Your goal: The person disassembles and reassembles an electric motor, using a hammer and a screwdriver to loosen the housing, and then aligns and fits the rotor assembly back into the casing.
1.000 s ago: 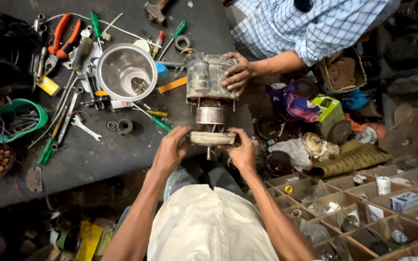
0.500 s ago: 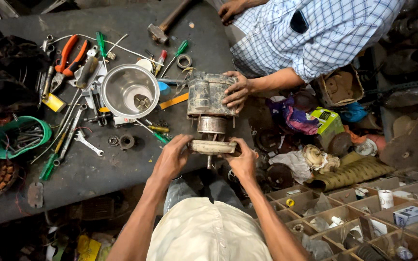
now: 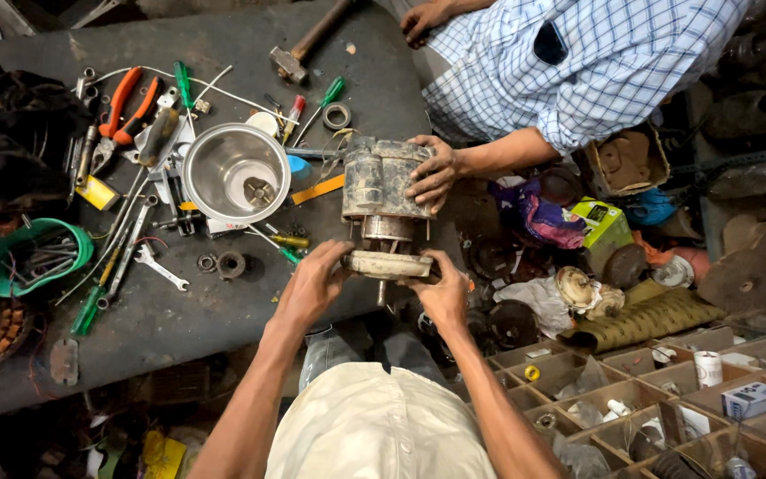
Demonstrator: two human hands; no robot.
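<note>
A grimy grey motor housing [image 3: 386, 182] lies at the near right edge of the desk [image 3: 223, 310], its body blocky and ribbed, with a narrower metal collar below it and a round, pale end plate [image 3: 389, 263] nearest the person. A short shaft pokes out under the plate. The left hand [image 3: 316, 282] is curled around the plate's left rim, the right hand [image 3: 441, 288] around its right rim, both closed on it. A co-worker's hand [image 3: 434, 171], from a checked sleeve, is pressed against the housing's right side.

Against the frame 0.5 s ago, the grip and the housing look the same; only the view has dropped slightly, showing more of the far edge.

The desk is dark and oily. Left of the housing stands a steel bowl [image 3: 234, 171], then orange-handled pliers [image 3: 121, 102], green screwdrivers and a spanner [image 3: 160, 268]. A hammer [image 3: 299, 49] lies at the far edge. Wooden parts trays [image 3: 667, 408] sit near right.
</note>
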